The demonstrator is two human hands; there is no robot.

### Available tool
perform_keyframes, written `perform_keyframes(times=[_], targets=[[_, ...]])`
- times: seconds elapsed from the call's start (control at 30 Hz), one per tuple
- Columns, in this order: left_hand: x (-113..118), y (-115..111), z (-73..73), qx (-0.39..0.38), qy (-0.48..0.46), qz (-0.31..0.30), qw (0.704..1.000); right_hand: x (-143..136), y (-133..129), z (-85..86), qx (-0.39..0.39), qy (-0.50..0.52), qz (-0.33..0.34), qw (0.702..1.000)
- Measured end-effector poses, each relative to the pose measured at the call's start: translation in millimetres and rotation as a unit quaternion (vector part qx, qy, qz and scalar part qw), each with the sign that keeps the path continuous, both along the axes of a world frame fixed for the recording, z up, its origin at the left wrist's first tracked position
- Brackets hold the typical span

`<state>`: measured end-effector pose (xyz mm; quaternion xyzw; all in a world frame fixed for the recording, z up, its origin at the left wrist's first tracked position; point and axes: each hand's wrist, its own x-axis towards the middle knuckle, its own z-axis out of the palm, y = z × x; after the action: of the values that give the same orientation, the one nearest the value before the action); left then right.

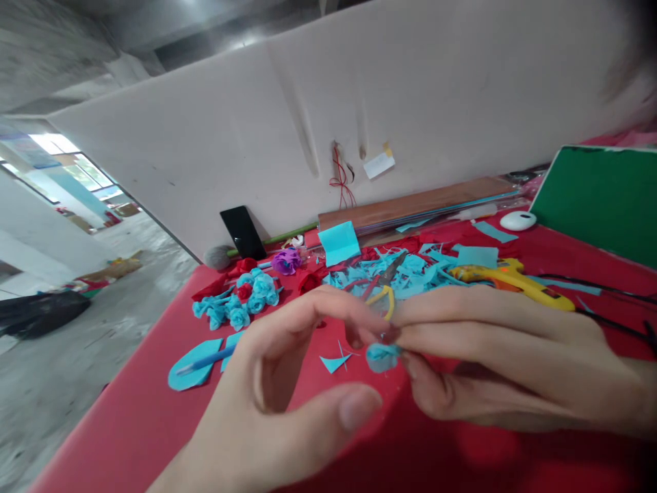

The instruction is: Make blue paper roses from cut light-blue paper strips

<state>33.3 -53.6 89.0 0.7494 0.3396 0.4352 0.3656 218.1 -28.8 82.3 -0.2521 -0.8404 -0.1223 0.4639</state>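
Note:
A small rolled blue paper flower [382,357] is pinched between the thumb and fingers of my right hand [493,349]. My left hand [287,390] curves around from the other side, its thumb well apart from its bent fingers. The left fingertips reach the top edge of the flower beside the right fingertips; whether they press on it I cannot tell. Behind the hands lie scissors [382,294] with yellow and red handles, partly hidden, on blue paper scraps [410,270]. A pointed blue offcut [335,363] rests on the red tabletop [328,438] below the fingers.
Finished blue flowers [256,291] lie at the left, near a purple flower [286,261] and a leaning black phone [242,233]. A blue pen [205,360] sits on a blue cutout [187,376]. At the right are a yellow glue gun [518,282], white case [518,220] and green board [606,205].

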Motion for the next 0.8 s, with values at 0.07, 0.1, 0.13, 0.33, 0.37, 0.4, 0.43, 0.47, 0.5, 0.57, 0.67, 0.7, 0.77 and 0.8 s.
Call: perform_keyframes(times=[0.07,0.1,0.13,0.33,0.37,0.4,0.43,0.47,0.5,0.57,0.67,0.7,0.77,0.8], targets=[[2.5,-0.1,-1.9,0.037,0.030,0.021,0.999,-2.8,0.2,2.8,0.062,0.026,0.009,0.998],[3.9,0.0,-3.0,0.056,0.042,0.030,0.997,-3.9,-0.1,3.9,0.091,0.035,0.017,0.995],[5.3,0.4,-4.0,0.071,0.049,0.040,0.995,-4.8,-0.5,4.6,0.100,0.039,0.020,0.994],[5.7,3.1,-5.1,0.084,0.047,0.035,0.995,-5.1,-4.5,2.0,0.095,0.030,0.012,0.995],[4.7,3.4,-4.5,0.083,0.049,0.033,0.995,-4.0,-4.8,0.9,0.098,0.025,0.009,0.995],[3.8,3.7,-4.0,0.082,0.049,0.032,0.995,-2.8,-4.9,-0.3,0.098,0.016,0.005,0.995],[3.1,3.9,-3.4,0.081,0.049,0.029,0.995,-1.6,-4.8,-1.6,0.096,0.005,-0.001,0.995],[2.7,4.1,-2.9,0.080,0.049,0.025,0.995,-0.5,-4.6,-2.8,0.094,-0.005,-0.004,0.996],[2.4,4.2,-2.4,0.078,0.048,0.023,0.996,0.5,-4.4,-4.1,0.099,-0.007,-0.001,0.995],[2.3,4.3,-1.6,0.074,0.043,0.018,0.996,1.8,-4.5,-5.9,0.104,-0.004,0.003,0.995],[1.8,4.2,-1.1,0.076,0.036,0.006,0.996,3.1,-6.8,-5.4,0.077,-0.015,-0.017,0.997],[1.4,4.2,-1.3,0.076,0.036,0.002,0.996,3.4,-7.8,-4.5,0.068,-0.021,-0.025,0.997],[0.5,4.6,-2.3,0.077,0.040,-0.005,0.996,3.7,-9.6,-2.3,0.066,-0.018,-0.027,0.997],[0.2,4.9,-3.3,0.080,0.043,-0.008,0.996,3.6,-10.4,-1.4,0.071,-0.012,-0.020,0.997]])
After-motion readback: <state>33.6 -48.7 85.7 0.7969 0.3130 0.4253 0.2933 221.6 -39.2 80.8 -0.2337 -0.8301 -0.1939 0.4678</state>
